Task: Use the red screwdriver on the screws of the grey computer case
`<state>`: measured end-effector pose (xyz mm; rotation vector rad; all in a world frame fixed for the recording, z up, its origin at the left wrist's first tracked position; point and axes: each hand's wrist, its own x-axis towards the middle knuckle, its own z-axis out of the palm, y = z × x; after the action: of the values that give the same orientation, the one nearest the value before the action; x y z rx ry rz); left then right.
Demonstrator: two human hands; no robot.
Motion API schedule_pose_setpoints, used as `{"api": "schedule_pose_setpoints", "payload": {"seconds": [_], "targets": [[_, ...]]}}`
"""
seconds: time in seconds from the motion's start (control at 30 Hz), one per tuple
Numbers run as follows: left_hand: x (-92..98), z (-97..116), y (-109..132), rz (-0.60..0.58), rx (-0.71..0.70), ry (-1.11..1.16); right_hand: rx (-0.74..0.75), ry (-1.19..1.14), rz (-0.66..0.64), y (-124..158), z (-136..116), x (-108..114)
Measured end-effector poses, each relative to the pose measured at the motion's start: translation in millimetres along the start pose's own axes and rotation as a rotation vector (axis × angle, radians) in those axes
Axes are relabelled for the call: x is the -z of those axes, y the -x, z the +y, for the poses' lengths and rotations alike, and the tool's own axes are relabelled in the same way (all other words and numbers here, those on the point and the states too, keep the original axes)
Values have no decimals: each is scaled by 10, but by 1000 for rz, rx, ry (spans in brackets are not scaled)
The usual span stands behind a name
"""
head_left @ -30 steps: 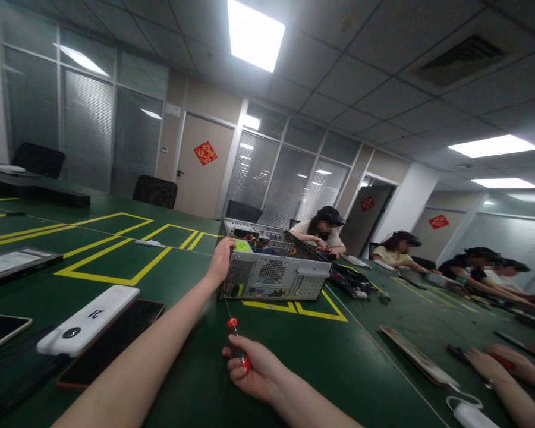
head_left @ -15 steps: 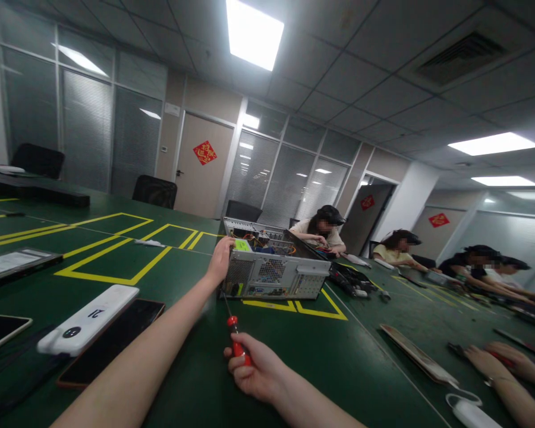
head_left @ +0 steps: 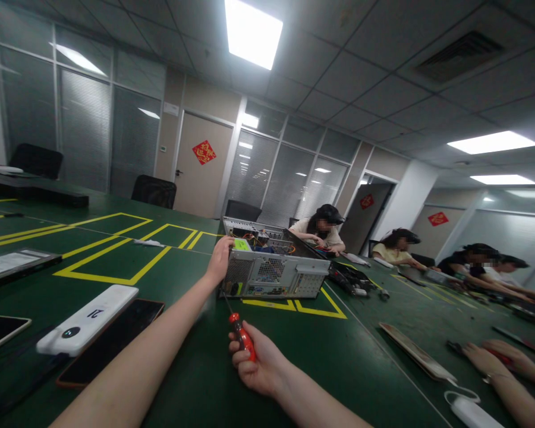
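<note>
An open grey computer case (head_left: 274, 274) lies on the green table (head_left: 339, 356) inside yellow tape marks. My left hand (head_left: 220, 260) grips its near left corner, fingers curled over the top edge. My right hand (head_left: 257, 359) is closed round the red handle of a screwdriver (head_left: 242, 336). The thin shaft points up and away toward the lower left of the case's rear panel, its tip close to the panel.
A white device marked 21 (head_left: 87, 320) lies on a dark phone (head_left: 111, 345) at the left, with a second phone (head_left: 0, 330) beside it. Another person's hands (head_left: 494, 362) rest at the right near a flat strip (head_left: 417, 352). Several people sit farther back.
My right hand has lifted slightly and slid forward along the red handle, tilting the screwdriver more toward the case. The left hand stays on the case corner.
</note>
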<state>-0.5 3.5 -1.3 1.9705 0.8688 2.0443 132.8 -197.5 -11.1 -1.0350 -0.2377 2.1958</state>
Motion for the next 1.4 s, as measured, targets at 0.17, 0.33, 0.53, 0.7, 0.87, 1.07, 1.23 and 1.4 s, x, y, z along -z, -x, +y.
{"api": "schedule_pose_setpoints", "payload": {"seconds": [0.17,0.33,0.53,0.7,0.87,1.07,1.23,1.4], "targets": [[2,2,-1,-3,-19,-4,28,29,57,-7,44,-20],[-6,-4,7,10,-28,-17,56,66,136,-49,74,-32],[-4,3,5,9,-34,-18,-6,30,27,-88,73,6],[7,27,1,-1,-20,-23,-5,-6,-97,-68,46,-7],[7,24,4,1,-21,-15,108,313,101,-77,46,10],[-8,3,3,7,-28,-12,282,1045,288,86,56,-57],[-21,-9,4,15,-11,-13,660,1902,493,295,119,-147],[-12,-13,7,9,-12,-6,894,2175,597,223,275,-183]]}}
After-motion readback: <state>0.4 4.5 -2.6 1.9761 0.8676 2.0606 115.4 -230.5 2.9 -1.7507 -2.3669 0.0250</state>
